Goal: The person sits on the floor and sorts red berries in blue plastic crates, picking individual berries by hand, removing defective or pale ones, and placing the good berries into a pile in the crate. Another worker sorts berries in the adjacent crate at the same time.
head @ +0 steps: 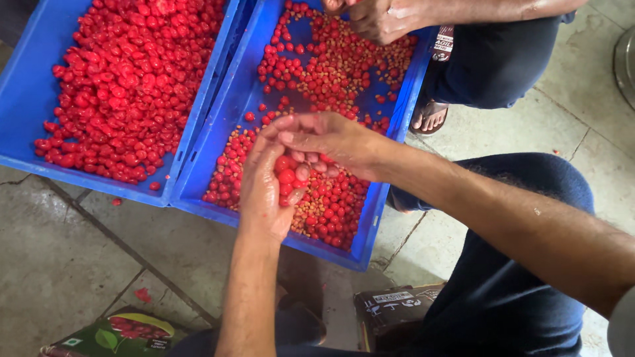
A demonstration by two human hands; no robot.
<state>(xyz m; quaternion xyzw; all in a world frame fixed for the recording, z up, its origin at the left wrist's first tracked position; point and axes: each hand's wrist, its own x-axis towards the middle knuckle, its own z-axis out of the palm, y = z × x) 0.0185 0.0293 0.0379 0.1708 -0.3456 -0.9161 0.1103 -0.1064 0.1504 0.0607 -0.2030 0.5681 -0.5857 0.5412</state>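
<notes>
Left hand (264,192) cupped, grip loosely closed around a handful of red cherries (286,177) — held over the right blue crate (198,165), which has cherries mixed with pale pits. Right hand (331,140) sits just above, fingertips pinching at the handful; exact grip unclear. Left blue crate (26,106) is full of pitted red fruit — another person's hands (380,18) work the right crate's far end.

Packages and a label on the floor

A green carton (112,337) with a picture of red fruit is lying at the bottom left; a dark cardboard box (395,311) with a white label is sitting at bottom centre; a small dark printed label (443,43) is showing beside the right tray.
</notes>
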